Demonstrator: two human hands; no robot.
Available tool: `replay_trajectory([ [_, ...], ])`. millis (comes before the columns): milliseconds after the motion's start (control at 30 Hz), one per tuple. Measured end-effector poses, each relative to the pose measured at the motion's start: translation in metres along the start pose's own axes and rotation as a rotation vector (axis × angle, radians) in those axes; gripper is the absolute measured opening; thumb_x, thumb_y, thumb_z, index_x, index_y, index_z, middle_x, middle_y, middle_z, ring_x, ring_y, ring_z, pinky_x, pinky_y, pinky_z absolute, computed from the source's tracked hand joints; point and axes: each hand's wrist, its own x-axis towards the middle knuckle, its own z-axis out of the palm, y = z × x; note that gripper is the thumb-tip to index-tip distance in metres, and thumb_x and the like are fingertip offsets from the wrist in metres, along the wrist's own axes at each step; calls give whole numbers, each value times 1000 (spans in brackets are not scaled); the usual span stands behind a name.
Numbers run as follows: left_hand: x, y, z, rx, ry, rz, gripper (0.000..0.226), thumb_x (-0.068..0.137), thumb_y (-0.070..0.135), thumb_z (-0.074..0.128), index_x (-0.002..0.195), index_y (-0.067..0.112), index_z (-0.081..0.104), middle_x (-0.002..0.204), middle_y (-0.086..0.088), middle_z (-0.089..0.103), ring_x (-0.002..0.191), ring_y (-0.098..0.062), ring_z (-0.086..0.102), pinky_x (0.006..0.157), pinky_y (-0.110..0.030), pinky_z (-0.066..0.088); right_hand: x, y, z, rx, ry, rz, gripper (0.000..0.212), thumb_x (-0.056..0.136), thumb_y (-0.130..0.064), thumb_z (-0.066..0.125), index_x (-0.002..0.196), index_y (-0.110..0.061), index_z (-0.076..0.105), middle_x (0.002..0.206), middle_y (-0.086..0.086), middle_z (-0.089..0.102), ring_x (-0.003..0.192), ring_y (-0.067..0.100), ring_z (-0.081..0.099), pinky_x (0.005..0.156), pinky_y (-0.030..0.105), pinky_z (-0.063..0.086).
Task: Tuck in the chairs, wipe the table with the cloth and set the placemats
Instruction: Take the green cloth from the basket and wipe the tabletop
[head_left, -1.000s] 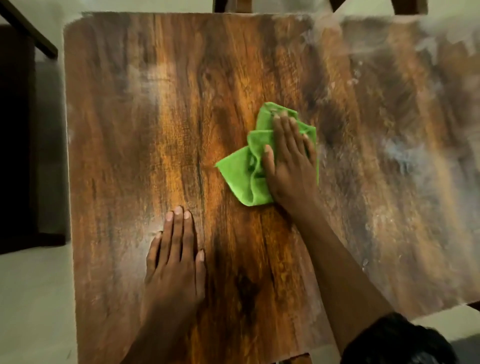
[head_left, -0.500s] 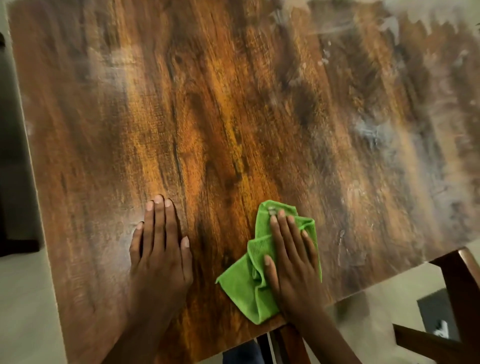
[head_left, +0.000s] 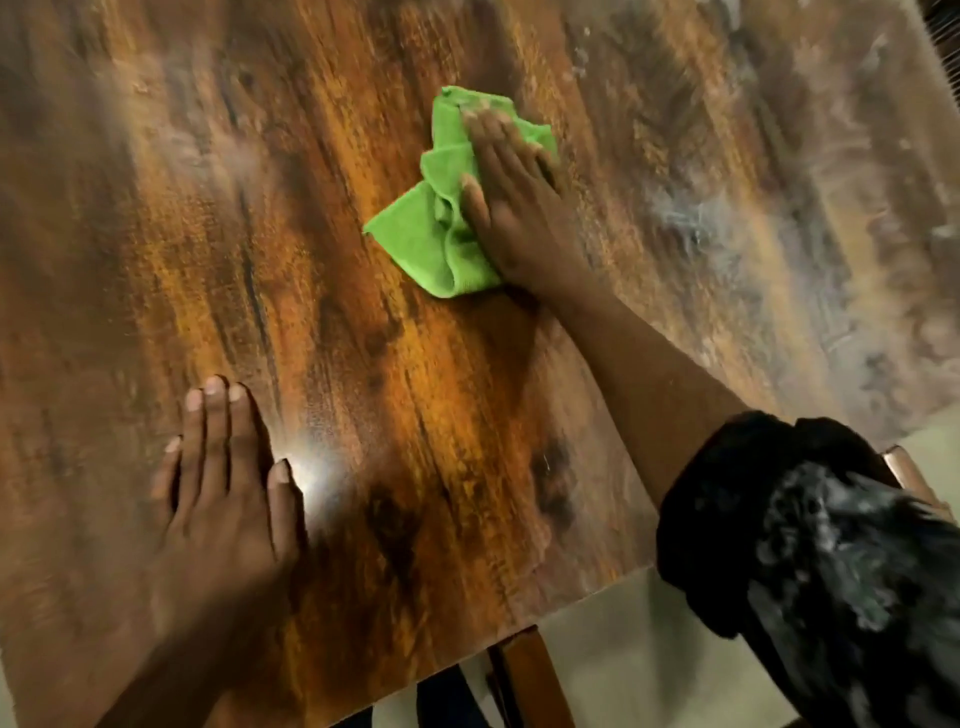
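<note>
My left hand (head_left: 218, 499) lies flat at the lower left of the frame, fingers (head_left: 215, 415) straight and together, holding nothing, bracing me on the worktop (head_left: 337, 364). Right of it, in the upper middle, the green cloth (head_left: 441, 228) sits bunched on the wood under my right hand (head_left: 514, 208), whose fingers are stretched out flat and press it down rather than curl round it; their tips are blurred. I judge the wiping step to be in hand. Further right, the upper right of the worktop carries pale, chalky smears (head_left: 691, 223), so the next move should carry the cloth that way with steady pressure, keeping the folds from slipping out from under my palm. At the lower right, past my dark sleeve (head_left: 779, 530), a chair part (head_left: 524, 675) shows under the worktop's edge. No placemats are in view.
</note>
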Motion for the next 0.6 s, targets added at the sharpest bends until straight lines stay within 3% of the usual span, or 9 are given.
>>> replay_trajectory([
  [167,-1,-2,0,6,-10,6,70,108,37,21,172,14,5,181,-4,0,167,-18,0,134,-49,11,-100,33,-11,23,-13,147,62,114,-45,23,170,-20,15,178,-1,13,165,13,8,133,41,11],
  [433,-3,1,0,37,59,24,68,109,34,26,172,12,9,180,-7,7,167,-17,2,134,-48,11,-268,-50,-20,-1,-193,-38,71,112,-50,28,171,-18,3,179,-1,-2,165,15,-4,132,47,14],
  [600,-3,-6,7,66,78,42,67,111,35,25,172,15,6,181,-6,4,167,-16,-1,135,-46,7,-330,-22,-25,0,-175,-67,69,112,-47,33,170,-18,9,179,-1,4,165,14,2,132,48,19],
])
